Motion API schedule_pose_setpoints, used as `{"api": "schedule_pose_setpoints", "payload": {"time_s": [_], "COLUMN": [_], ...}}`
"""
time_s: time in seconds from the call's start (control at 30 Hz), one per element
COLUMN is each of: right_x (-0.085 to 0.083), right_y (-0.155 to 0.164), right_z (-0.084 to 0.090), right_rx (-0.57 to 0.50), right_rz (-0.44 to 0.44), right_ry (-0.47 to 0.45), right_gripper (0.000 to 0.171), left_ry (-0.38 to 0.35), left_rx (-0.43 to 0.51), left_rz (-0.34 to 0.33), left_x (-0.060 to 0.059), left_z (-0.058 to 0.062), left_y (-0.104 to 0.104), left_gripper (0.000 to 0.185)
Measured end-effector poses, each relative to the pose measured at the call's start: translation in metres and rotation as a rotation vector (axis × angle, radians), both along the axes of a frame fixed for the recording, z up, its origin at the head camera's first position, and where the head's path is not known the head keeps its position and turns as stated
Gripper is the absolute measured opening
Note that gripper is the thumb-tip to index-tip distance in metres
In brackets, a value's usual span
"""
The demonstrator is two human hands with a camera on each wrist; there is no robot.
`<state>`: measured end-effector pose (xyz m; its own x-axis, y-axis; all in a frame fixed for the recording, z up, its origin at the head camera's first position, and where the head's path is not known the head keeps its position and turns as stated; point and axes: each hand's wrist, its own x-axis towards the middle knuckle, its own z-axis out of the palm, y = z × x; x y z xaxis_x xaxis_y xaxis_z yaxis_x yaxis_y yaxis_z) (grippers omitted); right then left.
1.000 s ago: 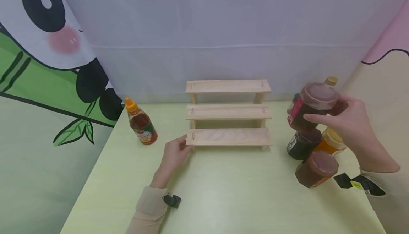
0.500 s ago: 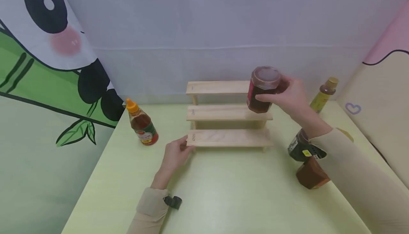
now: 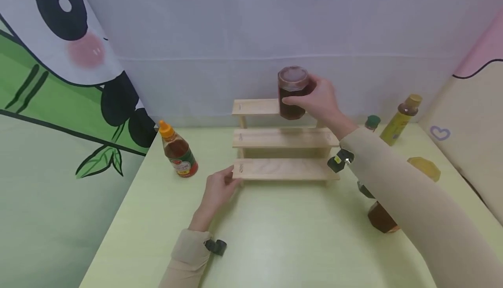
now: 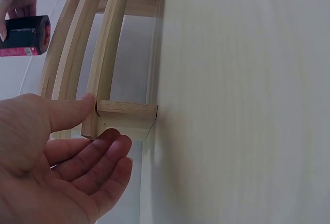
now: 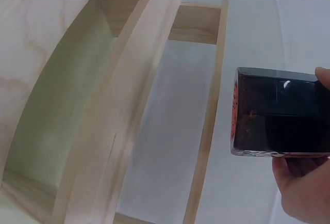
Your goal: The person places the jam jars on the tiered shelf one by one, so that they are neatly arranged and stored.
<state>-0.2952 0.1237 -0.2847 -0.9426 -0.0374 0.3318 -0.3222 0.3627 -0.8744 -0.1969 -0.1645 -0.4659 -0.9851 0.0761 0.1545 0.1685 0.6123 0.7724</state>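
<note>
Left of centre in the head view, the orange-capped sauce bottle (image 3: 177, 153) stands unmoved on the table (image 3: 275, 235). The left hand (image 3: 218, 191) remains at the lower-left corner of the three-tier wooden rack (image 3: 284, 138), fingers relaxed and spread, thumb against the bottom step's end. Upper centre, the right hand (image 3: 322, 100) grips the dark jar (image 3: 292, 92), now carried from the right-side cluster to above the top step, not yet set down. Remaining jars (image 3: 381, 218) and the yellow bottle (image 3: 400, 119) stay at right. Judgement: placement imminent.
</note>
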Motion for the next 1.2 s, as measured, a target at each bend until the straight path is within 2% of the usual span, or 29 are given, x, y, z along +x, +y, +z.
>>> {"api": "schedule_pose_setpoints", "payload": {"time_s": [0.2, 0.33, 0.57, 0.9, 1.2], "right_x": [-0.016, -0.023, -0.026, -0.029, -0.032], "right_y": [-0.019, -0.033, -0.047, -0.061, -0.073], "right_z": [0.002, -0.001, -0.003, -0.003, -0.006], "right_rx": [-0.002, -0.029, -0.075, -0.049, -0.039], "right_rz": [-0.03, -0.031, 0.008, -0.014, -0.052], "right_ry": [-0.006, -0.015, -0.017, 0.003, 0.009], "right_gripper": [0.062, 0.061, 0.063, 0.059, 0.06], "left_ry": [0.038, 0.036, 0.015, -0.009, 0.012], "left_rx": [-0.004, -0.008, -0.009, -0.011, -0.026], "left_rz": [-0.019, -0.016, -0.006, 0.002, -0.008], "left_x": [-0.001, 0.0, 0.002, 0.006, 0.007], "left_z": [0.002, 0.002, -0.003, -0.001, -0.002], "left_y": [-0.001, -0.002, 0.0, 0.004, 0.002], "left_gripper": [0.048, 0.048, 0.049, 0.052, 0.051]}}
